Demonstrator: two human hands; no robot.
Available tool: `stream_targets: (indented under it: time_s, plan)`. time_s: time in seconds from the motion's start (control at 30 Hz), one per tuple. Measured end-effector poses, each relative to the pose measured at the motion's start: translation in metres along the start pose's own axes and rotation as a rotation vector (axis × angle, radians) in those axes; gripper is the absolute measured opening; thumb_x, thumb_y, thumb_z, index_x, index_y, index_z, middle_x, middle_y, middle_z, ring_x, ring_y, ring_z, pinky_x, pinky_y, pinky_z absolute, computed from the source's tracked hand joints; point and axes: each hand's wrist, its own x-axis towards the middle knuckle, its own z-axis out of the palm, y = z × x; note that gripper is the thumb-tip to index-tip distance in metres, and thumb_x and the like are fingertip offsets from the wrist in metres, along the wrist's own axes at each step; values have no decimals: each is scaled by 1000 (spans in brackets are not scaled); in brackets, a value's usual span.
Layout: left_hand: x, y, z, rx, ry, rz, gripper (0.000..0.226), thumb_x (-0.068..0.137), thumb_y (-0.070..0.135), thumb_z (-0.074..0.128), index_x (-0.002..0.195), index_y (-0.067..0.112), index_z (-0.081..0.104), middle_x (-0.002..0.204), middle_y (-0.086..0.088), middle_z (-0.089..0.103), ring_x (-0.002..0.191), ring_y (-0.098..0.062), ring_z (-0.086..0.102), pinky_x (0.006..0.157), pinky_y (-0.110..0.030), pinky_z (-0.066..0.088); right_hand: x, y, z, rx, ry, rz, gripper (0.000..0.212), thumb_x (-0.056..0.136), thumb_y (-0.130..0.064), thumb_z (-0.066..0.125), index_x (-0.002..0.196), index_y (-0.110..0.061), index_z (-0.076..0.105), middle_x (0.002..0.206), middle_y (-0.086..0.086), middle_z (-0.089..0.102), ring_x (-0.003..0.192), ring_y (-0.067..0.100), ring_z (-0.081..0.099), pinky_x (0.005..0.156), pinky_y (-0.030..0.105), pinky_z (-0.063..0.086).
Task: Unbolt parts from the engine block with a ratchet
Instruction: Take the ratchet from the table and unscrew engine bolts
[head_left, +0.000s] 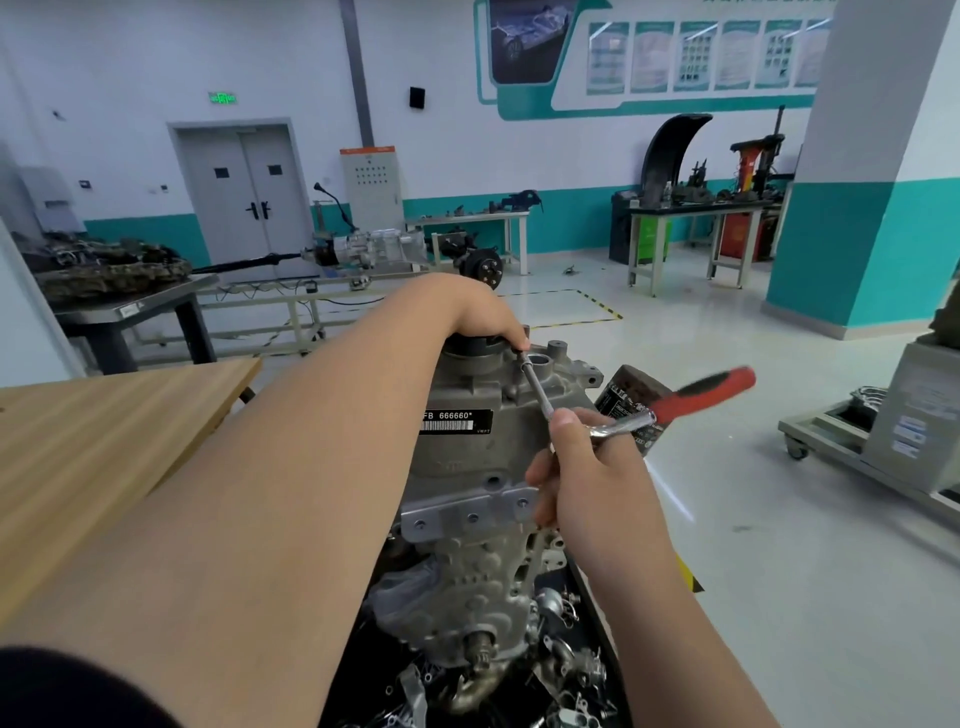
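Grip: your right hand (587, 467) clenches the ratchet (691, 397).
Steadying: your left hand (483, 317) pinches the extension (537, 387), seating it on the engine block (467, 457).

one head-worn wide-angle view looks forward and down from close above the engine block (483, 467), both forearms reaching in from the bottom edge; past it the workshop floor (779, 467) and far wall (130, 78) show.

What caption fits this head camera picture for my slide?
Right hand holds a red-handled ratchet over the engine block; left hand rests at the extension tip.
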Motion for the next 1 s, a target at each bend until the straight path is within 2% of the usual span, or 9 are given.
stream_targets:
  time_s: [0.1,0.2,0.33,0.43,0.57,0.67,0.73,0.87,1.0]
  plan:
    - [-4,0,1,1,19,11,70,82,53,68,138,14,49,145,-8,42,106,-28,46,80,-36,36,3,-2,-3,-210,19,-114,12,96,-43,47,102,-33,50,66,-3,66,53,7,59,59,36,50]
    - [-7,-1,1,-11,16,12,65,81,52,68,132,15,53,127,-7,48,96,-27,48,73,-35,38,5,-4,-4,-254,18,-132,10,97,-41,48,98,-32,52,63,-4,63,52,9,58,59,36,50]
    - [-3,-2,1,-34,0,-19,42,81,51,68,90,12,54,90,-2,49,73,-23,52,53,-29,38,4,-2,-4,-92,4,-49,15,100,-35,46,96,-24,55,57,-6,60,45,12,53,54,33,45]
    - [-2,-2,1,-14,-9,-5,35,82,52,65,80,20,51,89,-6,49,70,-21,52,52,-27,38,1,2,-2,220,-28,112,28,103,-34,42,87,-14,53,59,0,57,41,16,44,48,32,41]
    - [0,-5,3,-5,6,50,34,81,52,65,85,20,54,90,0,47,75,-16,48,58,-29,36,-3,3,2,812,-144,362,35,101,-45,38,95,-15,52,57,-3,47,37,11,32,39,24,36]
    - [4,-8,3,-11,33,94,29,81,51,64,84,22,56,88,4,45,76,-13,46,60,-30,36,-6,3,4,1059,-193,444,41,97,-48,39,91,-12,57,53,-6,45,32,8,32,36,20,34]
    - [5,-9,2,-38,21,97,28,81,49,65,82,23,56,89,3,46,75,-14,46,59,-29,35,-9,3,6,1149,-223,468,41,94,-47,41,91,-10,59,50,-7,45,30,7,33,35,18,34]
    - [7,-10,1,-33,8,80,56,79,52,69,124,20,57,116,-5,48,90,-24,50,71,-35,40,-14,4,10,1248,-272,497,40,87,-44,45,89,-7,60,48,-6,46,28,7,35,34,19,35]
    - [11,-8,-1,-17,-33,66,67,80,54,68,137,23,50,134,-7,44,93,-29,49,57,-32,39,-12,4,11,1227,-258,501,46,92,-49,42,88,-8,61,47,-6,45,28,8,35,34,20,35]
